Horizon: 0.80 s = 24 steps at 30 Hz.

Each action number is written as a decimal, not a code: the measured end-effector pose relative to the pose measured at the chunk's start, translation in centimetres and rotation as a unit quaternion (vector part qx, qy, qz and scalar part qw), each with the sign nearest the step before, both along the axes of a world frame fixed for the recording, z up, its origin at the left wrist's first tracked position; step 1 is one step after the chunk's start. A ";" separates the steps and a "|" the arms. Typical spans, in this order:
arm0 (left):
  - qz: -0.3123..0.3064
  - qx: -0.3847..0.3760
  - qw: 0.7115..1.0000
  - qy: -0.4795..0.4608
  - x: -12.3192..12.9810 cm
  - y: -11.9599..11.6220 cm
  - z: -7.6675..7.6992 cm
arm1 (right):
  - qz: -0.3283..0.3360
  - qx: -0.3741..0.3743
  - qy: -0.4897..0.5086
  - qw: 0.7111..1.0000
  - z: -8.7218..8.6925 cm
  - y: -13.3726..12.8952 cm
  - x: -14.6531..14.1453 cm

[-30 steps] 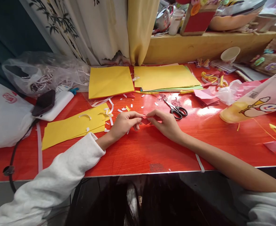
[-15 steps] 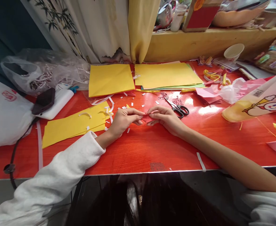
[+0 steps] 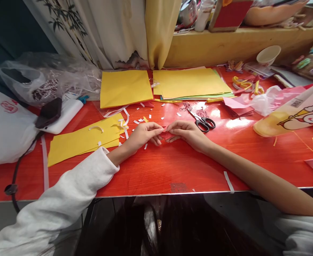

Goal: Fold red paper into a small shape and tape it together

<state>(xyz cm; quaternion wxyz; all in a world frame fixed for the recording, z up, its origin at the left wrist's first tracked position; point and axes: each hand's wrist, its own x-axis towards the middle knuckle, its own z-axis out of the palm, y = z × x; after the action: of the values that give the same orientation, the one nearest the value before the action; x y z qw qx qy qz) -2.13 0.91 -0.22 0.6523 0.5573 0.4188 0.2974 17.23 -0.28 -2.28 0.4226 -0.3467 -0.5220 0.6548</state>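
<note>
A small piece of red paper (image 3: 167,135) is pinched between my two hands above the red table. My left hand (image 3: 146,135) grips its left side with thumb and index finger, and my right hand (image 3: 187,133) has the right side. The fingers cover much of the paper, so its folds are hard to make out. Black-handled scissors (image 3: 204,123) lie just behind my right hand. Yellow strips (image 3: 84,138) rest left of my left hand, with curled white scraps (image 3: 126,121) on their right end.
Two stacks of yellow sheets (image 3: 126,89) lie along the back. At the right are a drink cup (image 3: 292,110), pink paper (image 3: 239,103) and a white bowl (image 3: 268,56). A phone (image 3: 49,113), a white box and plastic bags occupy the left side.
The view has shifted slightly. Both hands keep hold of the red paper in nearly the same place, with only small finger movements.
</note>
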 end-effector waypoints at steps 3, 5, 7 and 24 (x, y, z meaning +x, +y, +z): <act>-0.023 -0.019 0.999 0.013 -0.1 0.2 0.0 | 0.000 0.015 -0.019 1.000 0.1 -0.1 -0.1; -0.023 -0.023 0.999 0.016 -0.1 0.2 0.0 | 0.001 0.021 -0.032 0.999 0.3 -0.2 -0.1; -0.004 -0.019 1.000 0.010 -0.1 0.1 0.0 | 0.001 0.017 -0.035 0.999 0.5 -0.2 -0.1; -0.007 -0.001 1.000 0.011 -0.1 0.1 0.0 | 0.012 0.014 -0.051 0.999 0.9 -0.3 -0.3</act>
<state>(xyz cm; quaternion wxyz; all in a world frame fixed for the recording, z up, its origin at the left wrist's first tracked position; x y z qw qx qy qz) -2.20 0.98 -0.27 0.6499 0.5631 0.4227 0.2862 16.97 -0.54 -1.33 0.3925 -0.3677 -0.5561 0.6337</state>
